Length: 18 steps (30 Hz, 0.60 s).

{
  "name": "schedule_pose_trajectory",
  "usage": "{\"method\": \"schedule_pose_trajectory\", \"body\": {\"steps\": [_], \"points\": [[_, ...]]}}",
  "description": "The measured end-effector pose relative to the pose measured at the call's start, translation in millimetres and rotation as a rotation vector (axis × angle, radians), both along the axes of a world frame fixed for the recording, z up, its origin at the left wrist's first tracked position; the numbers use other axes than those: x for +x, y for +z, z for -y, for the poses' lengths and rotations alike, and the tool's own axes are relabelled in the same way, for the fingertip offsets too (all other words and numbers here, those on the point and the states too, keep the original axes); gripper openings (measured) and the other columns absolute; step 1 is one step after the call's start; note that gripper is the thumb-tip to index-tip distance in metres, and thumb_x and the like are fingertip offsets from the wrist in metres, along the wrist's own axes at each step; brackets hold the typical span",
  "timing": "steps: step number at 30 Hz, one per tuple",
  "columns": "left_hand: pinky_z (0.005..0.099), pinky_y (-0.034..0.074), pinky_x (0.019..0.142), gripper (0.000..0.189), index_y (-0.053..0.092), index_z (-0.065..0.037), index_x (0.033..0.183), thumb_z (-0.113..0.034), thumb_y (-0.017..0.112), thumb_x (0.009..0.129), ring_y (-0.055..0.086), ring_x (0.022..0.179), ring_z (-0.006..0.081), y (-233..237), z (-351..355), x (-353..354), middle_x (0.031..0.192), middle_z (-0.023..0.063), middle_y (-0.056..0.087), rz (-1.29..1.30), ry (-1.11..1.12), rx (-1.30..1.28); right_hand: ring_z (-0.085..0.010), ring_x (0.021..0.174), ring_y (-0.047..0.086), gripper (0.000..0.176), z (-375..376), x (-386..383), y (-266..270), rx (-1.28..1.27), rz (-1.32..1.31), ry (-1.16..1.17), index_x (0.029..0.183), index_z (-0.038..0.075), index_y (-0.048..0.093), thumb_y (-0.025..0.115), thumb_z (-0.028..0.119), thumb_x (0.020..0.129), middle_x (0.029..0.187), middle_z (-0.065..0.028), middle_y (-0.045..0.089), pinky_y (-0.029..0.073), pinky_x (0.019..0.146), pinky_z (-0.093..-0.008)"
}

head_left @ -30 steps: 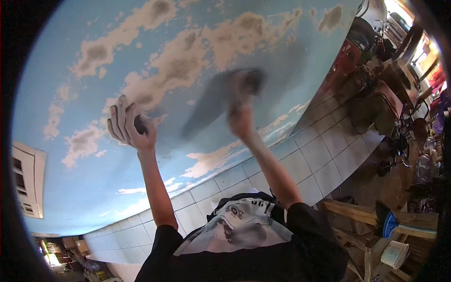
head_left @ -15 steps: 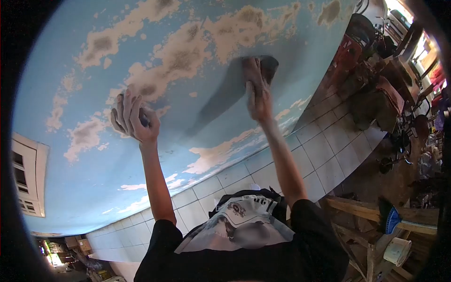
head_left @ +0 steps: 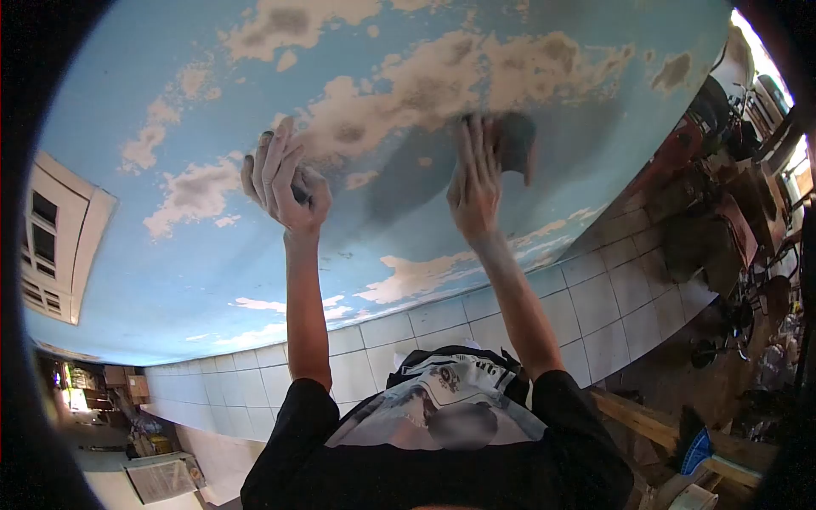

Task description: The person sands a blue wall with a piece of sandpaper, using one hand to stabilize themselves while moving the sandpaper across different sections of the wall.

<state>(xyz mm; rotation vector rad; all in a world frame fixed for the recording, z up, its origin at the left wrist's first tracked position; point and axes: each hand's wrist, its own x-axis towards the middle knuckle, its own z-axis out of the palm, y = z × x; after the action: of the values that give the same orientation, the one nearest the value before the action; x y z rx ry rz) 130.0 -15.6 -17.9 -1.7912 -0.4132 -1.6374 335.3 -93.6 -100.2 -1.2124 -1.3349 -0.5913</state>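
Observation:
A light blue painted wall (head_left: 255, 280), with pale patches and grey-brown spots, fills the upper view. My right hand (head_left: 476, 183) lies against it, fingers stretched and close together. A dark sheet with a reddish edge, seemingly sandpaper (head_left: 515, 143), sits under and beside these fingers, against the wall; part of it is hidden. My left hand (head_left: 285, 183) is at the wall further left, beside a pale patch, its dusty fingers curled. Something dark shows in the gap between its thumb and fingers, too covered to name.
White tiles (head_left: 595, 297) run along the wall's lower edge. A white window frame (head_left: 64, 238) is at the left. Cluttered goods, wooden beams (head_left: 633, 418) and a blue-and-black brush (head_left: 695, 449) stand at the right. A pale box-like unit (head_left: 161, 478) is low at the left.
The view has shifted, so the wall's patches appear further right. My right hand has turned flatter to the wall, with the sheet now showing at its right side. My left hand stays curled.

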Motion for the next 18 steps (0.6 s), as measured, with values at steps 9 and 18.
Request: {"method": "schedule_pose_trajectory", "body": {"steps": [9, 18], "points": [[0.0402, 0.028, 0.104, 0.029, 0.056, -0.013, 0.096, -0.006, 0.046, 0.07, 0.052, 0.113, 0.0213, -5, -3, 0, 0.113, 0.0048, 0.062, 0.014, 0.011, -0.028, -0.031, 0.126, 0.039, 0.057, 2, -36, -28, -0.115, 0.001, 0.047, 0.132, 0.009, 0.044, 0.055, 0.0, 0.076, 0.138, -0.0115, 0.041, 0.037, 0.097, -0.0493], [0.0412, 0.028, 0.102, 0.025, 0.055, -0.01, 0.098, -0.007, 0.044, 0.076, 0.051, 0.114, 0.0239, -3, -1, -2, 0.114, 0.0087, 0.061, -0.033, 0.066, -0.027, -0.0237, 0.123, 0.043, 0.049, 13, -14, -29, -0.204, 0.297, 0.015, 0.128, 0.014, 0.05, 0.058, 0.014, 0.079, 0.134, -0.0044, 0.047, 0.04, 0.095, -0.0448]]}}
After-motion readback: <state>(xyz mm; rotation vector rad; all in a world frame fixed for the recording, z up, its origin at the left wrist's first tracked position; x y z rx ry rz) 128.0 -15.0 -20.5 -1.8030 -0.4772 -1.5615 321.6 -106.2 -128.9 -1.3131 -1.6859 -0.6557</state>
